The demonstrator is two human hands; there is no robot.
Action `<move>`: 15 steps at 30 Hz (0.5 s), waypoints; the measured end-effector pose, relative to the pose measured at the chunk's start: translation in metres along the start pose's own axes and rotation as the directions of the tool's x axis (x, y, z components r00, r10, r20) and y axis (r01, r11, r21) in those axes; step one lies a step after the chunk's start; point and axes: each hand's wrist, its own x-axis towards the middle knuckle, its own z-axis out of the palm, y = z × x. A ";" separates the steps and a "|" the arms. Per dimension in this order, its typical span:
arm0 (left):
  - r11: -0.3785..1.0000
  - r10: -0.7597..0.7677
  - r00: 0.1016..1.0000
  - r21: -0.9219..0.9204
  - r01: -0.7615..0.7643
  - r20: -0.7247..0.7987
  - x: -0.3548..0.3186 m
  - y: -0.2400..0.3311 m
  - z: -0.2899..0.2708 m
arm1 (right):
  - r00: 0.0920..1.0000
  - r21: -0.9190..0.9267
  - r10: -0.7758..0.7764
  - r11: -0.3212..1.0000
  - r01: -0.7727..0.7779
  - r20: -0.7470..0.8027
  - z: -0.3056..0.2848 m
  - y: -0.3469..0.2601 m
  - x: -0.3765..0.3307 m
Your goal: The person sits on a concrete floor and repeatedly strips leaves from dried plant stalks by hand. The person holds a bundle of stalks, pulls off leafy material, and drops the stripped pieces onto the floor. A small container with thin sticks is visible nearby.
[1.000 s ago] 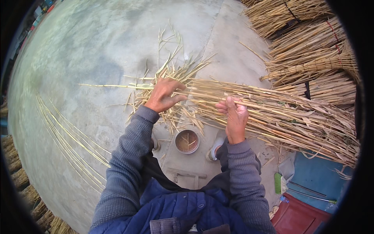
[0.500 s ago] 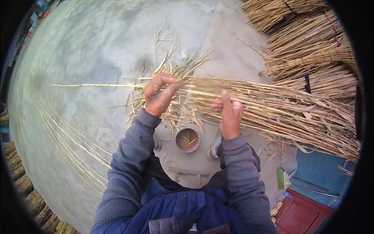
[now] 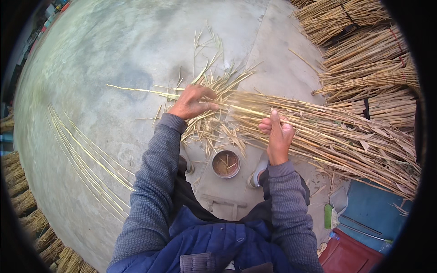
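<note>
A long pale reed stalk runs across in front of me, its thin tip pointing out to the left over the concrete. My left hand pinches it between thumb and fingers, above a litter of dry leaf strips. Farther right, my right hand has its fingers curled and thumb raised against the same stalk. Blur covers part of the stretch between the hands. Beneath and beyond the right hand lies a thick pile of reed stalks, some still leafy.
Between my feet stands a round metal bowl with brownish contents and bits of stalk. Several thin stripped stalks lie at left. Tied reed bundles fill the far right. A green brush rests near blue and red sheets.
The reed stalk has slid rightward, so its left tip now sticks out less beyond my left hand. The whole view has shifted slightly. Both hands keep nearly the same pose.
</note>
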 end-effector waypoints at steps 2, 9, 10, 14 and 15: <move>0.996 0.078 0.996 0.033 -0.079 0.035 0.003 0.000 0.007 | 1.000 -0.002 0.001 1.000 -0.001 -0.007 0.000 -0.002 -0.001; 0.906 -0.109 0.993 -0.406 0.120 0.049 0.003 -0.006 0.029 | 0.999 -0.008 0.024 1.000 -0.023 0.038 -0.001 -0.013 -0.006; 0.839 -0.196 0.975 -0.497 0.222 0.104 0.002 -0.006 0.031 | 0.999 -0.002 0.004 1.000 -0.004 0.045 0.000 -0.014 -0.007; 0.601 -0.336 0.939 -0.784 0.157 -0.069 0.000 -0.013 0.023 | 0.995 0.072 0.016 0.997 -0.023 0.095 -0.002 -0.013 -0.006; 0.515 -0.353 0.924 -0.855 0.064 -0.143 0.001 -0.016 0.019 | 0.997 0.075 0.038 0.996 -0.043 0.069 -0.004 -0.013 -0.005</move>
